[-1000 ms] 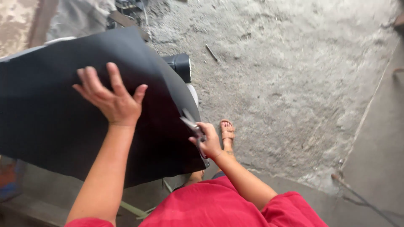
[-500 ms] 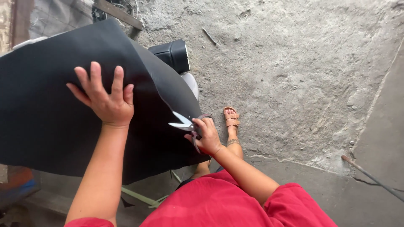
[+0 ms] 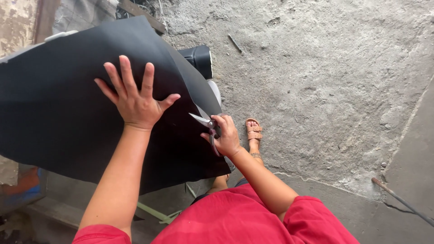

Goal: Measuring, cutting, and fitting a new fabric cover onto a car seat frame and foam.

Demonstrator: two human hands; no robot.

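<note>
Nearest the camera, at 6 o'clock, a red short-sleeved garment (image 3: 235,217) fills the bottom edge, both bare arms reaching up out of it. The right hand (image 3: 224,135) sits just right of centre, fingers curled tight around the handles of a pair of metal scissors (image 3: 205,124), whose blades are parted and point toward 10 o'clock, biting into the right edge of the large black flexible sheet (image 3: 58,113). The left hand (image 3: 134,98) lies flat on that sheet at about 10 o'clock from the scissors, all 5 fingers spread wide, palm pressing down, gripping nothing. So the 2 hands are apart, with the cut line running between them. The sheet drapes from the upper left to the lower centre. Just right of the right hand, at 3 o'clock, 1 foot in a tan strapped sandal (image 3: 254,132) stands on the rough grey concrete floor (image 3: 325,81). Farther off, at 12 o'clock, a dark rolled-up bundle of material (image 3: 199,58) pokes out past the sheet's upper edge.
</note>
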